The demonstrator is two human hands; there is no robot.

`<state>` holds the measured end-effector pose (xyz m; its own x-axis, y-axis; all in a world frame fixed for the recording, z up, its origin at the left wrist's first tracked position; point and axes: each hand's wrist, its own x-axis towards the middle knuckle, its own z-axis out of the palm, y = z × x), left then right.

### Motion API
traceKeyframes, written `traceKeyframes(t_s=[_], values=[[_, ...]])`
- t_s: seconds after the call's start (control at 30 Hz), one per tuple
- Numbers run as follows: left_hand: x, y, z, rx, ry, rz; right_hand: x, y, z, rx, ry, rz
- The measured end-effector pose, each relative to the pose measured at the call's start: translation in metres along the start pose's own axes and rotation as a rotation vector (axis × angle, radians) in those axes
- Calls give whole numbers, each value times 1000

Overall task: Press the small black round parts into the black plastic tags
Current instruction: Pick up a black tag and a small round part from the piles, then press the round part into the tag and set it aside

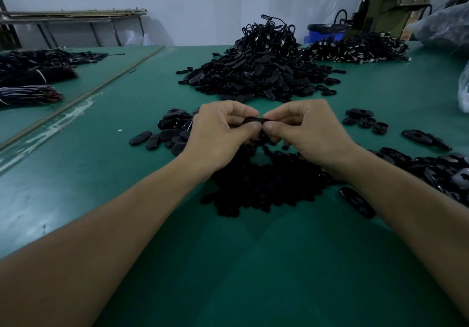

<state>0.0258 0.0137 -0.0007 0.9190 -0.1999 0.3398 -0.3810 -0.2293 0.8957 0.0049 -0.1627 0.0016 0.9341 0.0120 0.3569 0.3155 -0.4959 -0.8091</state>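
Note:
My left hand (223, 131) and my right hand (304, 131) meet over the middle of the green table (253, 263). Together they pinch one black plastic tag (255, 120), thumbs on its near side and curled fingers behind it. Whether a round part sits in it is hidden by my fingers. Under my wrists lies a dark pile of small black round parts (264, 184). Loose oval black tags (167, 134) lie left of my left hand.
A big heap of black tags and cords (261, 70) rises behind my hands. More tags lie at the right (441, 169) and in a small group (365, 121). Cord bundles (30, 83) fill the left side. A machine (390, 9) stands at the back right.

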Motion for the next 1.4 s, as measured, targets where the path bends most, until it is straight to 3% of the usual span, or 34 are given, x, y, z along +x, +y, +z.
traceKeyframes(t_s=[0.6,0.87,1.07,1.2,1.3,1.4], values=[[4,-3,-6,-94,-58,-9,1,-11,-3,-110,27,-6],[6,-3,-8,31,-25,65,0,-11,-1,-121,-9,-24],[7,-11,-9,278,174,171,-3,-12,10,-561,-40,-2],[11,-14,-18,349,275,93,-11,-17,7,-937,-113,225],[11,-13,-21,400,296,30,-16,-24,6,-1007,-167,428],[12,-14,-22,451,322,-21,-18,-31,7,-974,-174,457]])
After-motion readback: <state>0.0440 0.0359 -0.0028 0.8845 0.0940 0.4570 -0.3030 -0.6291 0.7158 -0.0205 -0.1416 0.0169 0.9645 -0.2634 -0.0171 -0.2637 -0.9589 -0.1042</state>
